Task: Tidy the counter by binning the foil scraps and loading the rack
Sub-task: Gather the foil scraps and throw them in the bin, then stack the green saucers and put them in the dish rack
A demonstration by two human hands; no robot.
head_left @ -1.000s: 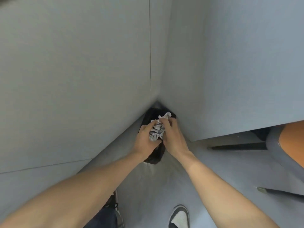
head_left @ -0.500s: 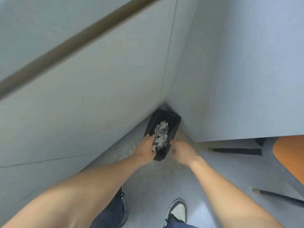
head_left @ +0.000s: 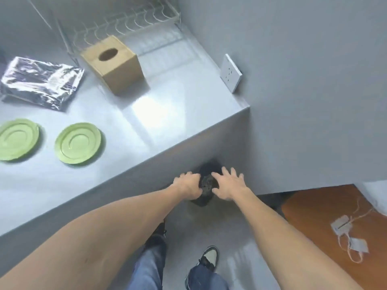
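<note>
Both hands over black bin (head_left: pixel 206 200) on floor in corner, left hand (head_left: pixel 187 185) curled, grasp unclear, right hand (head_left: pixel 228 186) splayed, empty, crumpled foil (head_left: pixel 207 183) in bin, two green plates (head_left: pixel 78 143) on counter (head_left: pixel 167 114), wire rack (head_left: pixel 125 24) at rear.

A plain grey kitchen or kitchen-like mock-up. A smooth grey counter (head_left: pixel 146 122) carries a white wire dish rack (head_left: pixel 125 24), two green plates (head_left: pixel 78 143), a wooden tissue box (head_left: pixel 117 65) and a foil sheet (head_left: pixel 39 80). A wall socket (head_left: pixel 231 73) sits just above the counter on bare grey walls.
</note>
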